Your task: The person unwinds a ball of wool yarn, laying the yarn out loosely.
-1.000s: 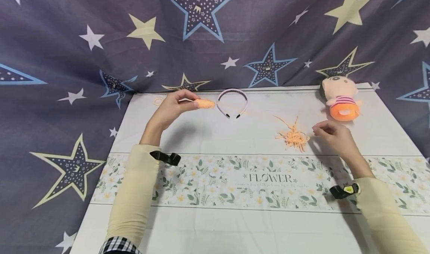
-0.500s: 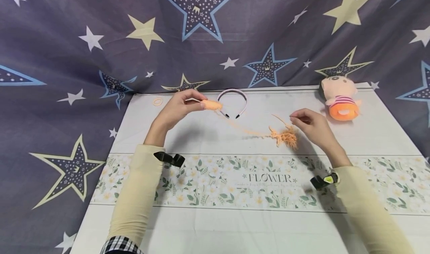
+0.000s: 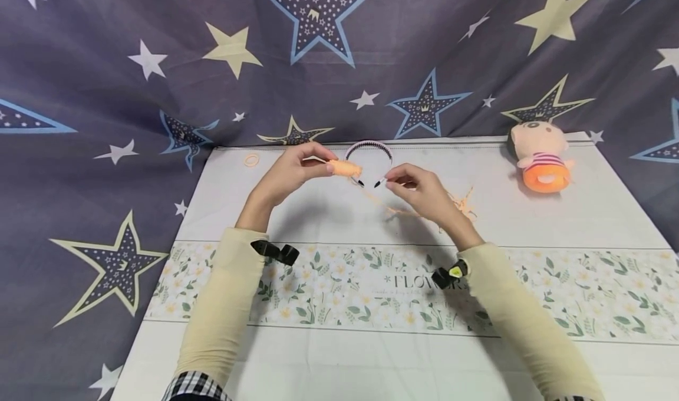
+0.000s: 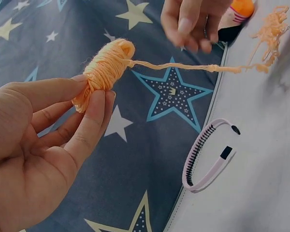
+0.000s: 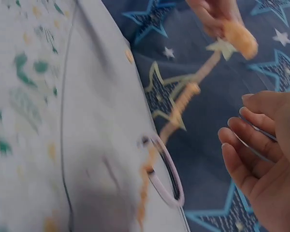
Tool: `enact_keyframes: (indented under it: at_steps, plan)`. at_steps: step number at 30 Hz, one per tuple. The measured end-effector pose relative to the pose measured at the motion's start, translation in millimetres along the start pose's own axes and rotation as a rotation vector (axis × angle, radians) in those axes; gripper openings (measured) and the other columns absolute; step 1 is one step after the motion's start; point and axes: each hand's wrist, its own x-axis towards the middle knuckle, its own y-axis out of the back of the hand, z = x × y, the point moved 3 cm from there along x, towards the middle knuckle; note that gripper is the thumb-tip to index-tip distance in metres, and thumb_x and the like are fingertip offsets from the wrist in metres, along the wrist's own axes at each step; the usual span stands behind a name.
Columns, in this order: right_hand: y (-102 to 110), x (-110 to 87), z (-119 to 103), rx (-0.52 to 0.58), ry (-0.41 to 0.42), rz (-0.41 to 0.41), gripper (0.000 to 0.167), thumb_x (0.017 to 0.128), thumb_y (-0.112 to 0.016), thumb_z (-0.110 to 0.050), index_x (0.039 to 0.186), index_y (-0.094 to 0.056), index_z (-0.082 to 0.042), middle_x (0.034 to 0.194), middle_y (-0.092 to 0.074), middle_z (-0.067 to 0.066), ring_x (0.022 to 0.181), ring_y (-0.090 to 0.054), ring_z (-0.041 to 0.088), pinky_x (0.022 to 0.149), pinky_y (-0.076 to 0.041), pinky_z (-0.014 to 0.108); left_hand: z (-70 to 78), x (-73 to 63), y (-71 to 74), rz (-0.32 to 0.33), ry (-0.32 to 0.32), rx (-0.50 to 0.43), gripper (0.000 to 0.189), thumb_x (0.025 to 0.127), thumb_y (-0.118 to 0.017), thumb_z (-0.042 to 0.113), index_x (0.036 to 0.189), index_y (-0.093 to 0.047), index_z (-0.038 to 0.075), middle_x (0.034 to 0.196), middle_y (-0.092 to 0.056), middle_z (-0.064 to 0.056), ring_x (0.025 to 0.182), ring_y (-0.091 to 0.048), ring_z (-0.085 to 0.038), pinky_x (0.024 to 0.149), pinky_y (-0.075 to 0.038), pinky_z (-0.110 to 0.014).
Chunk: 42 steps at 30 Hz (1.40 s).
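My left hand (image 3: 292, 174) pinches a small wound bundle of orange yarn (image 4: 105, 67) between thumb and fingers, above the table. From the bundle's end a strand (image 4: 176, 66) runs down to a loose tangle of yarn (image 4: 272, 35) on the table. In the head view the right forearm partly covers that tangle (image 3: 465, 203). My right hand (image 3: 421, 191) hovers to the right of the bundle, fingers loosely bent. The right wrist view shows nothing between the fingers of this hand (image 5: 268, 150). Behind the hands lies a pink headband (image 4: 213, 171) with dark teeth and black tips.
A plush doll (image 3: 545, 159) with a striped top and orange bottom is at the back right. A thin orange ring (image 3: 246, 160) lies at the back left. The white tablecloth (image 3: 371, 360) has a floral band, and a star-patterned curtain (image 3: 185, 94) stands behind.
My right hand has swept left from beside the yarn tangle to near the bundle. My left hand, still holding the bundle, has shifted slightly right. The strand now hangs slacker.
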Motion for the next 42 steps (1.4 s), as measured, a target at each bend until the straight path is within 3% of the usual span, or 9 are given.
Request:
enact_keyframes:
  at_steps: [4, 8, 15, 20, 29, 33, 39, 42]
  plan:
    - [-24, 6.8, -8, 0.05, 0.017, -0.045, 0.02, 0.09, -0.067, -0.015, 0.107, -0.067, -0.004, 0.102, -0.069, 0.011, 0.09, -0.065, 0.02, 0.082, -0.055, 0.034, 0.3, 1.7, -1.2, -0.002, -0.009, -0.009, 0.022, 0.089, -0.067, 0.007, 0.109, -0.064, 0.001, 0.114, -0.059, -0.007, 0.1, -0.065, -0.019, 0.095, -0.051, -0.037]
    - [-39, 9.5, -13, 0.081, 0.012, -0.063, 0.021, 0.091, -0.067, -0.019, 0.106, -0.068, -0.006, 0.1, -0.07, 0.008, 0.087, -0.065, 0.019, 0.078, -0.055, 0.03, 1.4, 2.3, -1.7, -0.006, -0.024, -0.004, 0.021, 0.089, -0.067, 0.006, 0.109, -0.064, 0.0, 0.113, -0.059, -0.008, 0.099, -0.065, -0.02, 0.094, -0.052, -0.037]
    - [-43, 6.8, -16, 0.105, 0.002, -0.038, 0.015, 0.092, -0.065, -0.023, 0.098, -0.069, -0.01, 0.089, -0.07, 0.006, 0.08, -0.063, 0.029, 0.065, -0.05, 0.023, -0.5, 2.9, -0.2, 0.0, -0.015, 0.003, 0.021, 0.089, -0.067, 0.007, 0.109, -0.064, 0.0, 0.113, -0.059, -0.007, 0.099, -0.065, -0.02, 0.093, -0.052, -0.036]
    - [-30, 3.6, -18, 0.117, -0.007, 0.005, 0.015, 0.093, -0.063, -0.017, 0.099, -0.069, -0.004, 0.089, -0.069, 0.013, 0.077, -0.06, 0.032, 0.057, -0.043, 0.019, -2.2, 1.2, 2.6, 0.013, -0.002, 0.003, 0.021, 0.089, -0.067, 0.006, 0.109, -0.064, 0.0, 0.113, -0.058, -0.007, 0.099, -0.065, -0.02, 0.093, -0.052, -0.036]
    - [20, -12.9, -32, 0.088, -0.011, 0.114, 0.015, 0.093, -0.061, -0.007, 0.098, -0.065, 0.007, 0.089, -0.066, 0.024, 0.08, -0.061, 0.038, 0.063, -0.049, 0.014, -7.0, -1.3, 8.0, 0.027, 0.016, 0.0, 0.022, 0.088, -0.068, 0.007, 0.109, -0.064, 0.002, 0.114, -0.059, -0.007, 0.101, -0.064, -0.021, 0.093, -0.051, -0.035]
    - [36, -20.1, -24, 0.045, -0.033, 0.159, 0.016, 0.093, -0.062, -0.008, 0.098, -0.066, 0.007, 0.089, -0.066, 0.023, 0.076, -0.063, 0.026, 0.061, -0.047, 0.013, -5.8, -2.9, 9.7, 0.028, 0.019, 0.005, 0.022, 0.088, -0.068, 0.009, 0.11, -0.064, 0.003, 0.115, -0.059, -0.007, 0.102, -0.064, -0.022, 0.095, -0.05, -0.036]
    - [54, -30.9, -11, -0.01, -0.093, 0.194, 0.018, 0.094, -0.061, -0.011, 0.098, -0.066, 0.005, 0.091, -0.066, 0.024, 0.08, -0.063, 0.028, 0.064, -0.048, 0.013, -5.2, -4.9, 12.7, 0.047, 0.033, 0.003, 0.022, 0.088, -0.069, 0.008, 0.109, -0.064, 0.002, 0.115, -0.059, -0.006, 0.101, -0.064, -0.019, 0.095, -0.05, -0.036]
    - [64, -36.1, -3, -0.044, -0.121, 0.219, 0.018, 0.094, -0.061, -0.012, 0.099, -0.066, 0.005, 0.091, -0.065, 0.024, 0.074, -0.062, 0.016, 0.062, -0.046, 0.012, -5.8, -5.1, 14.2, 0.055, 0.026, 0.002, 0.022, 0.088, -0.069, 0.007, 0.108, -0.064, 0.002, 0.114, -0.059, -0.006, 0.1, -0.064, -0.018, 0.094, -0.05, -0.035]
